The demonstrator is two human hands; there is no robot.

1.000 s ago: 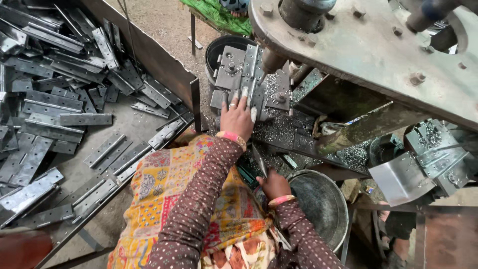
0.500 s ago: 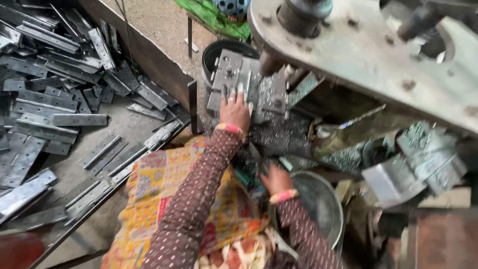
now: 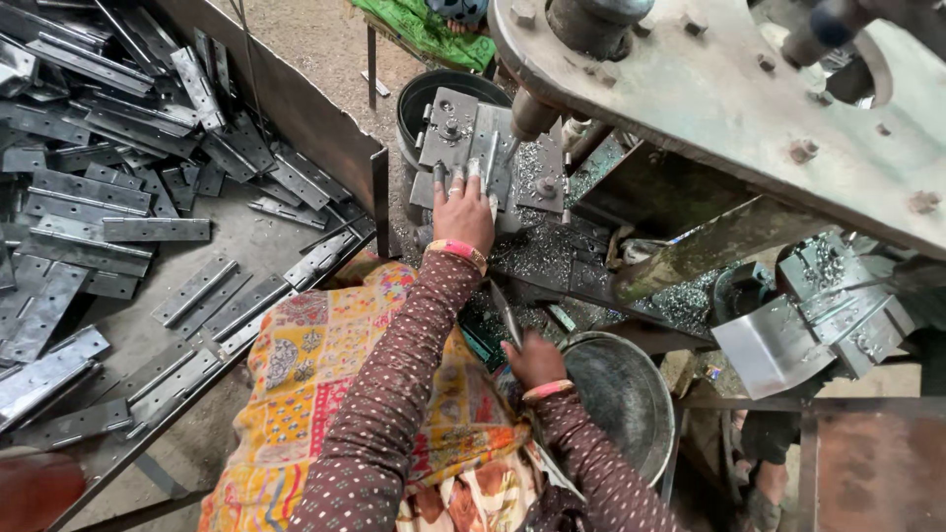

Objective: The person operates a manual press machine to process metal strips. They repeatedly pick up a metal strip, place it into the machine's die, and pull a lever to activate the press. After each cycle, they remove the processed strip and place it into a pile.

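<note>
My left hand rests on a flat metal hinge piece lying on the press bed, just under the machine's round punch. Its fingers press the piece down. Lower, near my lap, my right hand grips a thin metal strip that points up toward the bed. Both arms wear brown dotted sleeves with pink and yellow bangles at the wrists.
A heap of grey metal hinge plates fills the tray on the left. A steel bowl sits beside my right hand. The heavy machine frame overhangs the top right. Metal shavings cover the bed. A black bucket stands behind.
My left hand has slid slightly along the hinge piece under the punch. The right hand stays low with its strip. The view has shifted a little.
</note>
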